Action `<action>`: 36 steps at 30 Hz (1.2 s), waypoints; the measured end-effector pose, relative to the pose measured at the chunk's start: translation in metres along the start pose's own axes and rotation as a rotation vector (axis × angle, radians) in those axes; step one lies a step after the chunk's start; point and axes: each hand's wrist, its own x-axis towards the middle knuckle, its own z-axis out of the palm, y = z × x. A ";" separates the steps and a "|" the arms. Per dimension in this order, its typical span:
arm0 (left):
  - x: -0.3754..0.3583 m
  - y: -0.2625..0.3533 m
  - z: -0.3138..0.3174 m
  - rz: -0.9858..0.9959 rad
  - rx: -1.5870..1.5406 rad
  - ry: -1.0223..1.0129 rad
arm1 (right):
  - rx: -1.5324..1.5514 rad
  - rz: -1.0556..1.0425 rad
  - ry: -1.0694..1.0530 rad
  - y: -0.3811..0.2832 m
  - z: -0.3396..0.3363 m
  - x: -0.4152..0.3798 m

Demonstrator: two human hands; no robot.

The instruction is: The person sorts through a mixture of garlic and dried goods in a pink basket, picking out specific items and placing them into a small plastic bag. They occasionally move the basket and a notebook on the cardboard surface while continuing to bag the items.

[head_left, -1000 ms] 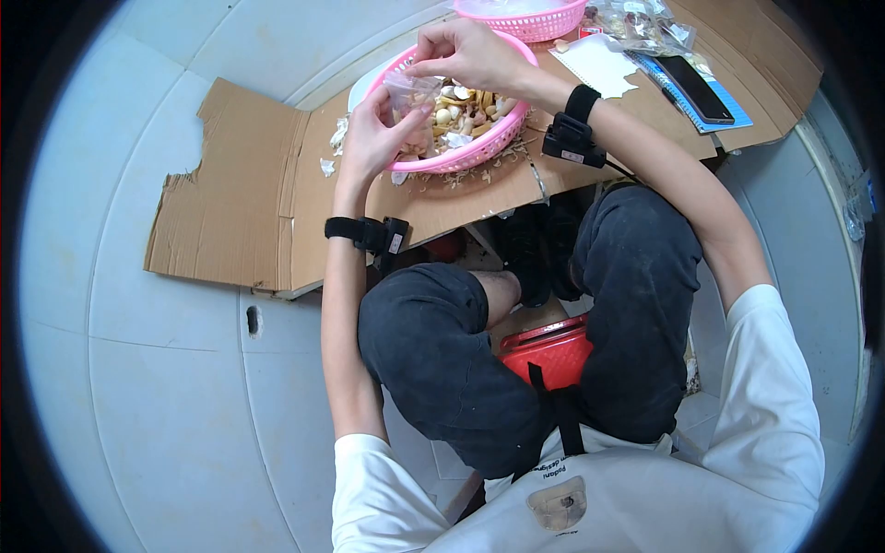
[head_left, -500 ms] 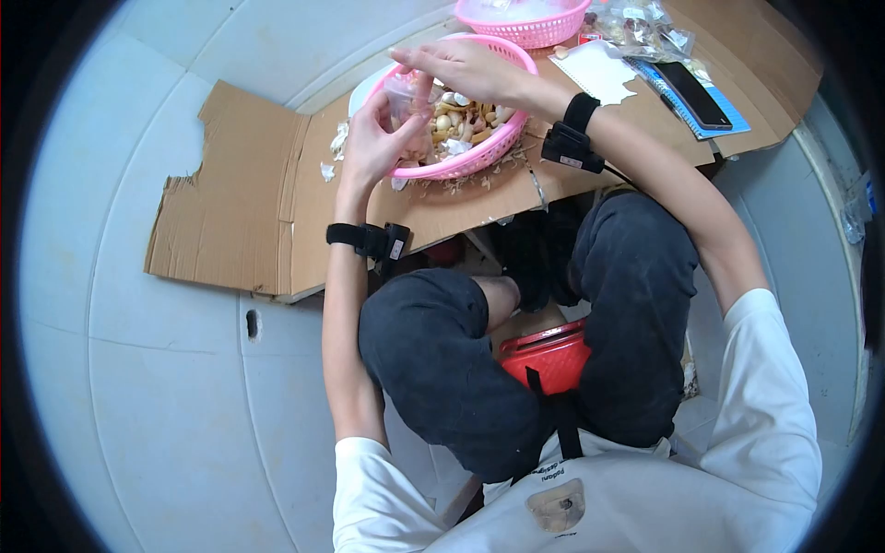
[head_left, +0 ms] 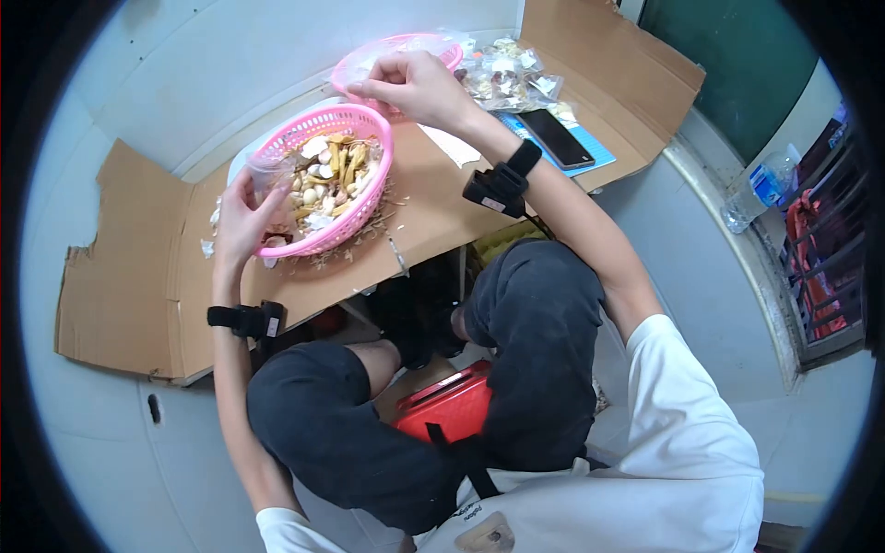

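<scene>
Brown cardboard (head_left: 433,207) spreads under both hands, one creased flap rising to the left of the left hand (head_left: 244,221), another beyond and to the right of the right hand (head_left: 410,90). A pink basket (head_left: 355,219) sits on it, just right of the left hand's grip. White scraps (head_left: 207,248) lie left of that grip; thin shreds (head_left: 348,252) fringe the basket's near right side. A second basket (head_left: 452,57) stands behind the right hand, packets (head_left: 505,85) to its right. Paper (head_left: 450,145) and a notebook (head_left: 595,155) lie nearer the right wrist.
</scene>
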 end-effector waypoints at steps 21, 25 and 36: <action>-0.004 0.011 0.001 -0.012 0.028 -0.010 | -0.935 0.652 0.093 0.050 -0.185 -0.130; -0.004 0.012 0.002 0.012 0.028 -0.020 | -0.957 0.729 0.088 0.068 -0.175 -0.131; -0.004 0.012 0.000 0.013 0.020 -0.031 | -1.064 0.814 0.009 0.073 -0.168 -0.128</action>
